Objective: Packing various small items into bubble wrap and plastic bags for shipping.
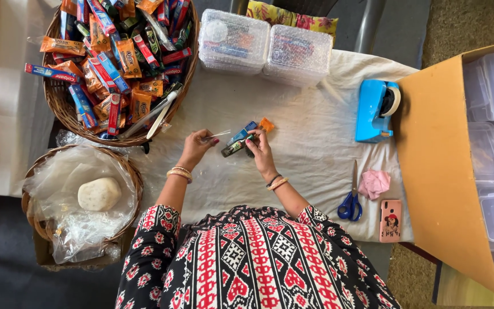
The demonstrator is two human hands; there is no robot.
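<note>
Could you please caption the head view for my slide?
Left hand holds a clear strip, right hand a bundle of small packets, above a white cloth.

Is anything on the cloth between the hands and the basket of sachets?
Nothing visible: bare cloth lies between the left hand, the right hand with its small packets, and the basket.

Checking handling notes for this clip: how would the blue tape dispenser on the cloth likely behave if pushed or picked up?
The blue tape dispenser looks like rigid moulded plastic, so probably stiff, not floppy. It rests on a broad flat base, so it would likely slide or drag the white cloth rather than tip or roll. Such a bulky body may be fairly heavy for its size.
</note>
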